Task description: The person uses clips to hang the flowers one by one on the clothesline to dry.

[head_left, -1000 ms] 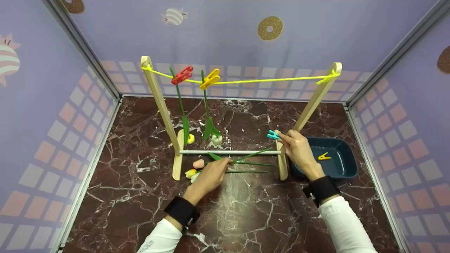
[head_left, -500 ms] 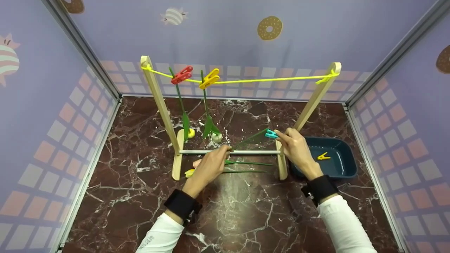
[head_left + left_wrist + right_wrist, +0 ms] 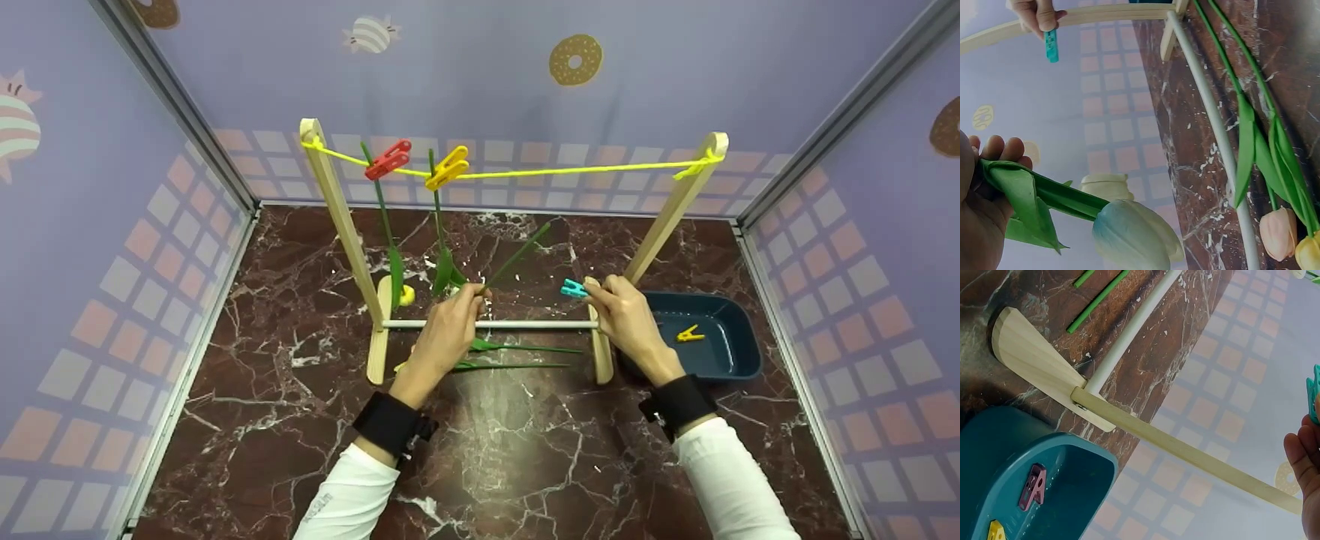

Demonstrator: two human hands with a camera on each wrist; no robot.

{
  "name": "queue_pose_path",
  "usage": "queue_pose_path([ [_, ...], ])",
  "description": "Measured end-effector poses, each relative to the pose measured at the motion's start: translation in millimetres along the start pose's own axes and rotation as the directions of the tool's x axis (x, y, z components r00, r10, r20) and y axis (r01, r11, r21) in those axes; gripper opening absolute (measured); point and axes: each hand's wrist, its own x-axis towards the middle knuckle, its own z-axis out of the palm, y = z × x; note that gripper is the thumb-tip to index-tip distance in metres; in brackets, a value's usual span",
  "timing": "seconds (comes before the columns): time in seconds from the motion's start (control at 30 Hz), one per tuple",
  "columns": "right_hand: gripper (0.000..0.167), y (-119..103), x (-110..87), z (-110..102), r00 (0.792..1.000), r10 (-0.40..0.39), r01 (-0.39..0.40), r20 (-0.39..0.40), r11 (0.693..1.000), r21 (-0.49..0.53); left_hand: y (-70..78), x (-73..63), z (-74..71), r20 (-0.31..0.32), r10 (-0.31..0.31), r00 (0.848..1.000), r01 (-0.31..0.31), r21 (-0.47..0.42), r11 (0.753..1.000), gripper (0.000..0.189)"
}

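Observation:
My left hand (image 3: pixel 448 330) grips an artificial tulip by its green stem (image 3: pixel 517 256), raised over the rack's low bar. The left wrist view shows its bluish-white bloom (image 3: pixel 1134 236) pointing away from the fingers. Farther right, my right hand (image 3: pixel 630 319) pinches a teal clothespin (image 3: pixel 574 288) at the fingertips, apart from the stem. Overhead, a yellow line (image 3: pixel 570 172) spans the wooden posts; a red clothespin (image 3: pixel 388 160) and a yellow clothespin (image 3: pixel 448 167) each hold a tulip hanging bloom-down. A pink tulip (image 3: pixel 1278 233) and a yellow tulip (image 3: pixel 1309 250) lie on the floor.
At right, a dark teal bin (image 3: pixel 754 352) holds a yellow clothespin (image 3: pixel 690 334) and a purple clothespin (image 3: pixel 1033 487). The right wooden post (image 3: pixel 667 217) rises beside my right hand. A white bar (image 3: pixel 540 325) joins the rack's feet. Purple patterned walls enclose the marbled floor.
My left hand has lifted the tulip from the floor past the low bar, its stem end swinging up and away. The right hand has shifted slightly left with the teal clothespin.

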Motion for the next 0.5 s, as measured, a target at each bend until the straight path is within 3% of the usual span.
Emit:
queue_pose_path([
  [0.2, 0.016, -2.0, 1.1, -0.3, 1.0, 0.006, -0.006, 0.024, 1.0, -0.004, 4.8, 7.1, -3.5, -0.019, -0.029, 0.999, 0.028, -0.025, 0.999, 0.022],
  [0.5, 0.027, -4.4, 2.1, 3.6, 1.0, -0.012, 0.012, -0.003, 1.0, -0.001, 10.2, 19.2, -8.3, -0.084, -0.049, 0.995, 0.044, -0.058, 0.997, 0.023],
])
